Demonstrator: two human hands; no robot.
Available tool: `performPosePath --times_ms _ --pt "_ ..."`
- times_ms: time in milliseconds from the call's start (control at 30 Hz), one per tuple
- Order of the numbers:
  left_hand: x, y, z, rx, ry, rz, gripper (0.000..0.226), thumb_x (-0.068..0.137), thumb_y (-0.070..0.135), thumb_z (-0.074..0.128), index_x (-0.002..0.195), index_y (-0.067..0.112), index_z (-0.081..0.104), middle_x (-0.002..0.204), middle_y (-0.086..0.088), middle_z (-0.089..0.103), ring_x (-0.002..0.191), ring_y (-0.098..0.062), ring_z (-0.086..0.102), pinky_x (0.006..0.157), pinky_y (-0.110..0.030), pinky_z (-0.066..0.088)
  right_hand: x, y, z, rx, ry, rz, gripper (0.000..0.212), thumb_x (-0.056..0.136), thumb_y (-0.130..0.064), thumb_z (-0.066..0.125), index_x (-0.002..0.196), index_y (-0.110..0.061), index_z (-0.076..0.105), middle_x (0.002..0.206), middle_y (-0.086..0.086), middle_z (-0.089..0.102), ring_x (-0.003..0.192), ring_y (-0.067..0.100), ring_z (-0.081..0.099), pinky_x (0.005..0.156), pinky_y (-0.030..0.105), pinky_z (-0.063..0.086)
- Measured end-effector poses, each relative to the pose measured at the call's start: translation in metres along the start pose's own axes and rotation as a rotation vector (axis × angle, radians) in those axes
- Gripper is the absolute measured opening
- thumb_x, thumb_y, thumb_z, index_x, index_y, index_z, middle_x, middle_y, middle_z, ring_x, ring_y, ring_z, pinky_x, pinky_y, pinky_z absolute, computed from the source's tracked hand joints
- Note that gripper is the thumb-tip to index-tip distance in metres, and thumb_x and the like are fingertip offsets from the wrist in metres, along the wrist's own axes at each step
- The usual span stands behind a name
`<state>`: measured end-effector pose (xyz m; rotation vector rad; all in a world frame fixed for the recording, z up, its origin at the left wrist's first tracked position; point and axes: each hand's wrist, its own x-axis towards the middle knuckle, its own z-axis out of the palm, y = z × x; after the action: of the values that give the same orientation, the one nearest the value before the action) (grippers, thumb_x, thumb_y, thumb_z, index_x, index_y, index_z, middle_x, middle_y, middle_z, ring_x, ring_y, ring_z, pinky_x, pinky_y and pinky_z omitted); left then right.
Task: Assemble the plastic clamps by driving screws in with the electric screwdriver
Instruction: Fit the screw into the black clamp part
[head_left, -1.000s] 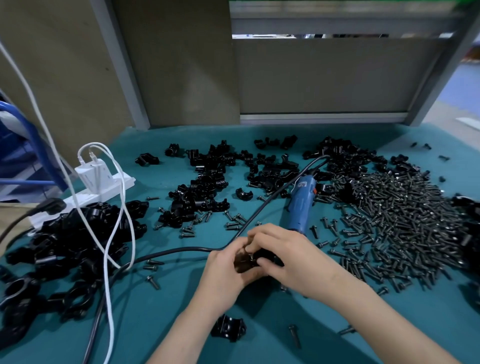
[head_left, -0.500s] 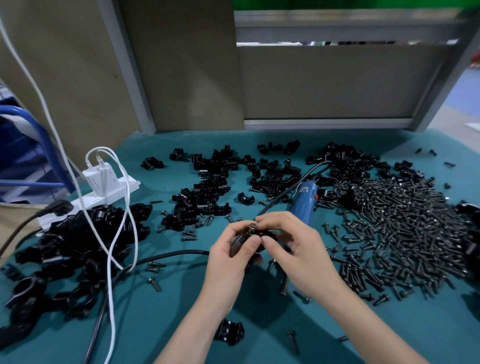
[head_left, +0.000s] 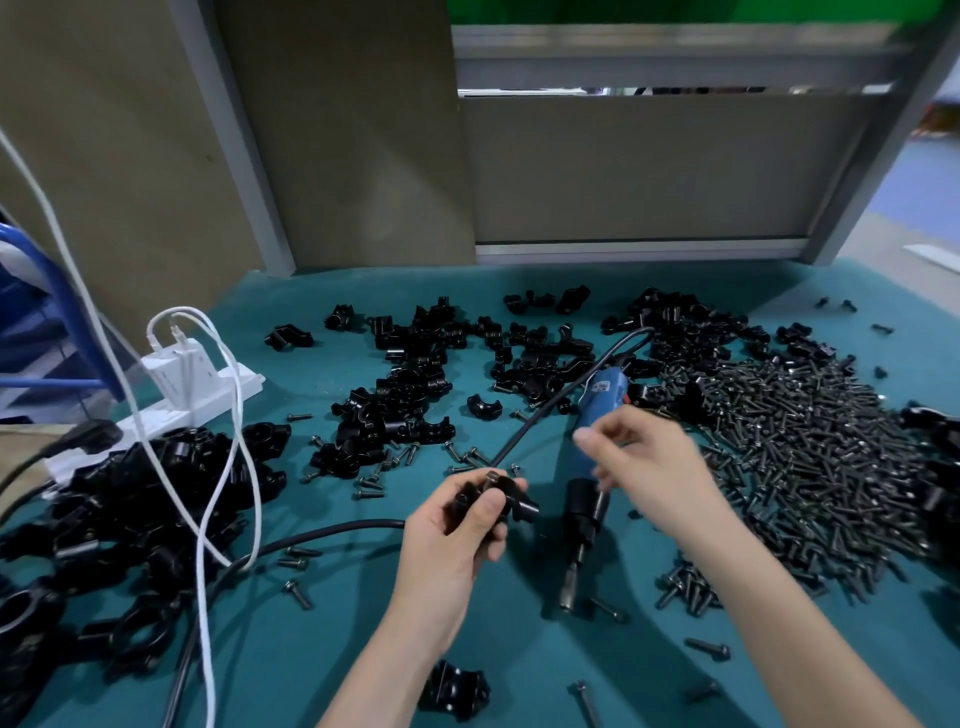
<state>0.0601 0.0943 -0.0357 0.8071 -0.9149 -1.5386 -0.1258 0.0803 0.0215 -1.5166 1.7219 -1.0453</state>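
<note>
Right hand lifted off clamp, above screwdriver

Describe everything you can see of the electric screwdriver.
The electric screwdriver lies flat on the teal mat, bit pointing toward the person. Blue plastic body with a label, black collar, slim metal bit, black cable leaving its far end. The right hand is over the body, blurred; contact cannot be told. A loose screw lies near its tip.
</note>
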Motion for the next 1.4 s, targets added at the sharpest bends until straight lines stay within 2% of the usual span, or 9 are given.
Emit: performPosePath --times_ms 67,133,400,567,700,933,1100,1300,1400 --pt "0.000 -0.002 0.000 0.045 0.010 0.004 0.036 0.065 0.028 0.072 0.093 0.007 0.068 0.079 -0.010 0.070 0.052 -0.009 0.051 0.047 -0.017 0.042 -0.014 -0.006 0.011 0.145 -0.235 -0.119 0.017 0.081 -0.029 0.074 0.097 -0.032 0.068 0.097 -0.010 0.067 0.083 0.007 0.067 0.074 0.022 0.056" --pt "0.000 -0.002 -0.001 0.061 0.012 -0.004 0.039 0.066 0.028 0.072 0.097 0.005 0.066 0.078 -0.008 0.070 0.051 -0.010 0.050 0.049 -0.018 0.043 -0.023 -0.006 0.020 0.093 -0.350 -0.254 0.035 0.081 -0.021 0.076 0.106 -0.045 0.067 0.103 -0.018 0.062 0.096 0.004 0.062 0.079 0.018 0.053" --pt "-0.003 0.002 -0.004 0.058 -0.025 0.003 0.039 0.062 0.029 0.076 0.095 0.008 0.071 0.071 -0.006 0.061 0.050 -0.010 0.049 0.052 -0.017 0.045 -0.032 -0.005 0.034 0.092 -0.211 -0.414 0.046 0.081 -0.008 0.075 0.102 -0.048 0.067 0.098 -0.015 0.059 0.098 0.008 0.061 0.068 0.023 0.057" --pt "-0.001 0.004 -0.007 0.085 -0.102 0.001 0.033 0.063 0.026 0.087 0.093 0.015 0.077 0.099 -0.014 0.059 0.062 -0.013 0.057 0.056 -0.020 0.048 -0.033 -0.002 0.034 0.201 -0.193 -0.362 0.043 0.081 -0.004 0.075 0.095 -0.045 0.071 0.099 -0.014 0.061 0.085 0.013 0.067 0.067 0.024 0.058" --pt "-0.001 -0.001 -0.010 0.156 -0.123 -0.024 0.047 0.074 0.019 0.081 0.118 0.010 0.068 0.086 -0.006 0.063 0.063 -0.014 0.054 0.062 -0.021 0.048 -0.032 0.001 0.030 0.419 -0.172 -0.236 0.034 0.081 -0.003 0.073 0.095 -0.034 0.072 0.094 -0.005 0.067 0.078 0.015 0.068 0.069 0.034 0.059" --pt "-0.002 0.000 -0.009 0.208 -0.186 -0.036 0.042 0.084 0.020 0.070 0.123 0.004 0.063 0.109 -0.006 0.067 0.077 -0.007 0.061 0.064 -0.021 0.049 -0.035 0.000 0.028 0.228 -0.197 -0.353 0.032 0.081 -0.006 0.074 0.102 -0.029 0.073 0.092 -0.010 0.061 0.087 0.012 0.063 0.064 0.040 0.057" --pt "-0.004 0.001 -0.009 0.201 -0.221 -0.063 0.042 0.080 0.024 0.063 0.117 0.003 0.063 0.097 0.000 0.068 0.075 -0.008 0.063 0.062 -0.020 0.050 -0.034 0.001 0.026 0.212 -0.228 -0.385 0.033 0.083 -0.006 0.073 0.103 -0.032 0.072 0.093 -0.011 0.060 0.091 0.014 0.061 0.062 0.044 0.056" --pt "-0.003 0.000 -0.008 0.167 -0.234 -0.081 0.051 0.079 0.027 0.062 0.121 0.000 0.061 0.106 -0.007 0.068 0.082 -0.009 0.064 0.065 -0.021 0.051 -0.034 0.002 0.022 0.159 -0.242 -0.426 0.037 0.082 -0.007 0.074 0.101 -0.039 0.071 0.097 -0.013 0.061 0.097 0.013 0.062 0.069 0.037 0.058" --pt "-0.004 -0.001 -0.009 0.151 -0.236 -0.092 0.045 0.078 0.026 0.063 0.118 0.004 0.062 0.096 0.001 0.071 0.079 -0.009 0.064 0.065 -0.021 0.052 -0.034 0.002 0.022 0.130 -0.203 -0.476 0.039 0.081 -0.006 0.075 0.103 -0.037 0.069 0.096 -0.013 0.063 0.094 0.008 0.063 0.072 0.021 0.053"
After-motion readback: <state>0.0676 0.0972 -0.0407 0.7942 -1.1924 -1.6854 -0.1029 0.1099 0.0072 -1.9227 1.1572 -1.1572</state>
